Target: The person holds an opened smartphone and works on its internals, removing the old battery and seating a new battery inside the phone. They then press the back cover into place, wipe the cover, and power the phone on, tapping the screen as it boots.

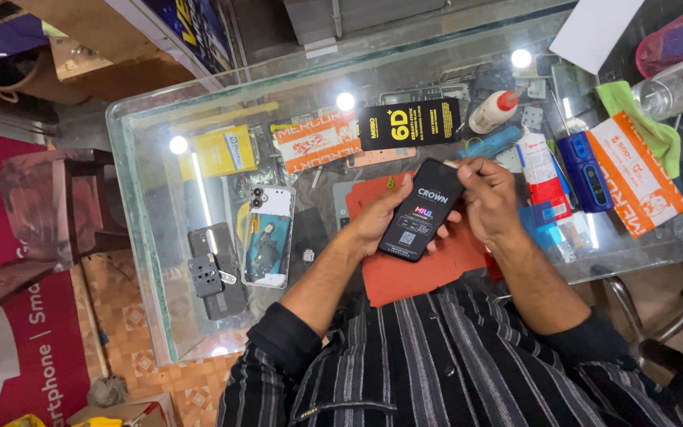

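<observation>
You hold a black phone (422, 212) just above a red mat (405, 273) on the glass surface (160, 237), your left hand (379, 221) cupped under it, fingers wrapped around its edges. Your right hand (488, 198) is pinched shut on a small pale tool or tab (450, 164) at the phone's top corner; what exactly it is cannot be told. To work that corner well, keep the phone steady in the left palm and the pull shallow and slow. An opened phone (269, 236), a white glue bottle (493, 112) and a blue tool (584, 170) lie nearby.
</observation>
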Available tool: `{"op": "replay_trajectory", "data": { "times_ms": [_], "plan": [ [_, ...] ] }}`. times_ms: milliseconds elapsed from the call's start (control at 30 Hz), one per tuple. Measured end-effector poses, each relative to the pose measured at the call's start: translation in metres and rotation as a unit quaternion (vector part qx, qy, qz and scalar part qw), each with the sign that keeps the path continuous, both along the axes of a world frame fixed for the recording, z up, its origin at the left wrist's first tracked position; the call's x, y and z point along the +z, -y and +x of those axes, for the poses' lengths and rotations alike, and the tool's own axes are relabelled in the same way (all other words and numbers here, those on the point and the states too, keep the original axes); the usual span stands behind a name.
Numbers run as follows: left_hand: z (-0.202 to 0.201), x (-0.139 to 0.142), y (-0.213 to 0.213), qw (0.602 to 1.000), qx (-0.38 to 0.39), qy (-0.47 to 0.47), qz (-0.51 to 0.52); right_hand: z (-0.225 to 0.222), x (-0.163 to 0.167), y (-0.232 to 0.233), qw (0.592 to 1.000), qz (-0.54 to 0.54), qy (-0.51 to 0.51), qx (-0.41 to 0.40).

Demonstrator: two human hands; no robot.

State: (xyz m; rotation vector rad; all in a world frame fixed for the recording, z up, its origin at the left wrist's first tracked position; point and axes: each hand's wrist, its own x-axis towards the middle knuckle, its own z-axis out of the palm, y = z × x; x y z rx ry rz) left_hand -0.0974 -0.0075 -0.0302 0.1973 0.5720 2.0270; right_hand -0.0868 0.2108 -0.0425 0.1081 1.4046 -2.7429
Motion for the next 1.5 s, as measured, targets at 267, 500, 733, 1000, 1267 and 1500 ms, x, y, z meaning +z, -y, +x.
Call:
{"op": "replay_trajectory", "data": {
  "times_ms": [267, 500, 733, 1000, 1267, 1500],
  "plan": [
    [0.001, 0.001, 0.001, 1.000, 0.011, -0.007, -0.006, 0.003, 0.003, 0.002, 0.999, 0.036, 0.016, -0.025],
    [0.000, 0.009, 0.003, 0.996, -0.012, -0.011, -0.084, 0.005, 0.009, 0.007, 0.988, 0.149, -0.030, 0.027],
    [0.000, 0.004, 0.002, 0.998, -0.025, -0.027, -0.056, -0.001, -0.003, 0.004, 0.996, 0.071, -0.051, 0.021],
    [-0.002, -0.004, -0.003, 0.996, 0.019, 0.052, 0.074, 0.000, 0.006, -0.002, 0.999, 0.029, -0.021, 0.031],
    [-0.006, 0.005, -0.002, 0.983, 0.152, 0.054, 0.090, 0.002, 0.009, 0.001, 0.987, 0.140, -0.048, 0.065],
    [-0.002, -0.015, -0.004, 0.986, 0.148, 0.027, 0.074, 0.012, 0.066, 0.017, 0.709, 0.620, -0.331, -0.065]
  ]
}}
